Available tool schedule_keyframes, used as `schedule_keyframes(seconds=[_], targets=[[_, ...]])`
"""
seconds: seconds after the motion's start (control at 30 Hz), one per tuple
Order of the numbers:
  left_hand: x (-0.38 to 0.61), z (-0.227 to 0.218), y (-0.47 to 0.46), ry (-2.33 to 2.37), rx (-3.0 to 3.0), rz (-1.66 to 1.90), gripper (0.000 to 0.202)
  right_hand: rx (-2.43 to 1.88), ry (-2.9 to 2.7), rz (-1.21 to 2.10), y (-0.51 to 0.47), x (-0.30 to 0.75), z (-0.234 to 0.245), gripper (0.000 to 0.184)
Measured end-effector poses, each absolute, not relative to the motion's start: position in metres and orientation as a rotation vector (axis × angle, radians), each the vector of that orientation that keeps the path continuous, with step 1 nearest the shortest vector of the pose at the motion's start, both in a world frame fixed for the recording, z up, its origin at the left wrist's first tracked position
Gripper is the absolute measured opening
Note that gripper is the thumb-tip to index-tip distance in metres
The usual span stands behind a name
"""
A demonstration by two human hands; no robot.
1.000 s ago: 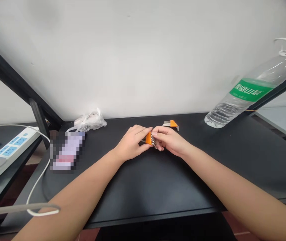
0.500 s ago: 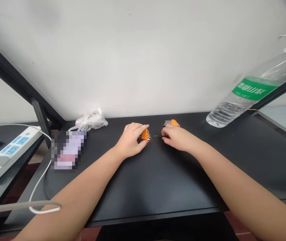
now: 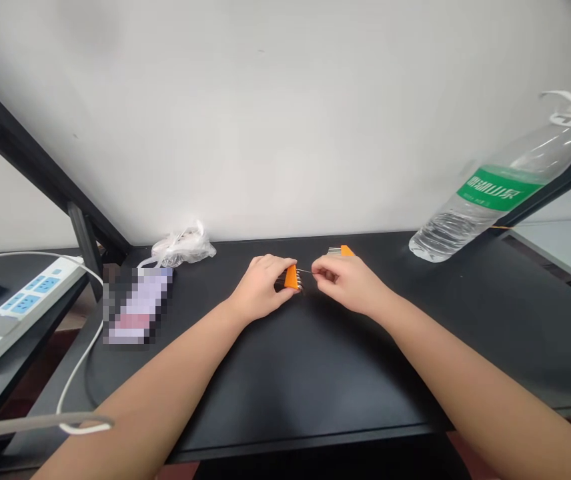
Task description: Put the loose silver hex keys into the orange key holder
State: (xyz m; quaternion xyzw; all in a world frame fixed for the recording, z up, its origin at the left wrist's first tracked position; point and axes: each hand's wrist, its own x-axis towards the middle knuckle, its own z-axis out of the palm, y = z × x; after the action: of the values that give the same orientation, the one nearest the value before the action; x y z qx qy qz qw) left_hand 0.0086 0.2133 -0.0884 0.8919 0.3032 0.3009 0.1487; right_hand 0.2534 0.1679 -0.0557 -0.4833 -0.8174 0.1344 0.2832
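My left hand [image 3: 260, 287] is closed around an orange hex key holder [image 3: 291, 276], thumb and fingers at its two ends. Bent metal ends of several keys show along the holder's right side. My right hand [image 3: 343, 277] pinches a thin metal hex key [image 3: 305, 271], whose far tip reaches the holder's right side. Whether the tip sits inside a slot is too small to tell. Just behind my right hand lies a second orange holder [image 3: 347, 251] with several thin metal rods pointing left, partly hidden by the hand.
A blurred-out phone-like object [image 3: 138, 307] and a clear plastic bag [image 3: 183, 245] lie on the black table [image 3: 285, 380] at left. A white cable [image 3: 73, 373] runs near my left forearm. A power strip [image 3: 30, 303] is far left. A large water bottle [image 3: 475, 207] stands right.
My right hand has moved left, bringing the hex key's tip up to the orange holder. The left hand has stayed nearly in place, and the holder has turned slightly.
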Motion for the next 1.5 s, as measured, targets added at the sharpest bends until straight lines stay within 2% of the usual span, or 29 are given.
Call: schedule_keyframes(seconds=[1.1, 1.5], targets=[[0.010, -0.087, 0.212, 0.840, 2.625, 0.797, 0.051, -1.317, -2.465, 0.081, 0.158, 0.256, -0.047, 0.018], [0.010, -0.084, 0.210, 0.813, 2.640, 0.772, 0.050, -1.284, -2.398, 0.160, 0.158, 0.256, -0.045, 0.019]])
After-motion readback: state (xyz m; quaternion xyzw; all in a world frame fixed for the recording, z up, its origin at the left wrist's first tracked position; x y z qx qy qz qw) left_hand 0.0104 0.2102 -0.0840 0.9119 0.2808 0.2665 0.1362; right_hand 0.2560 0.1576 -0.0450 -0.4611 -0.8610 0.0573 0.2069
